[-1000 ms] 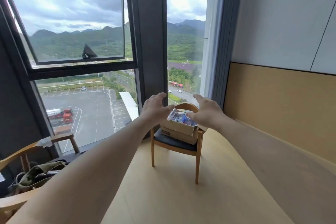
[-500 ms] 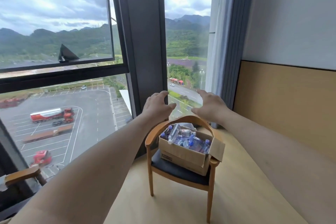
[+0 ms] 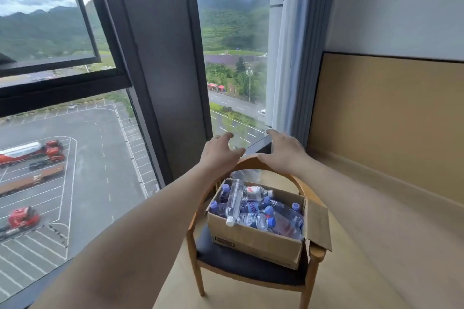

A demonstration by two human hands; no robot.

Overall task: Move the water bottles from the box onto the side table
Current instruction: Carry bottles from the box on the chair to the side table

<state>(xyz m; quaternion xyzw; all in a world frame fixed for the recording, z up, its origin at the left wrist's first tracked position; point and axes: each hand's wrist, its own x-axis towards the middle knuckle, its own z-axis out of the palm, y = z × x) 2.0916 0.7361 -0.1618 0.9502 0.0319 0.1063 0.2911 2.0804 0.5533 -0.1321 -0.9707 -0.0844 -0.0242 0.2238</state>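
Left hand (image 3: 219, 152) and right hand (image 3: 283, 152) both reach out over the chair's (image 3: 253, 266) curved back rail, fingers spread loose, holding nothing. Below them, cardboard box (image 3: 253, 238) on the dark seat, 1 flap hanging right. Clear plastic water bottles (image 3: 256, 206) piled inside, mostly blue caps, 1 white, some red-white labels.
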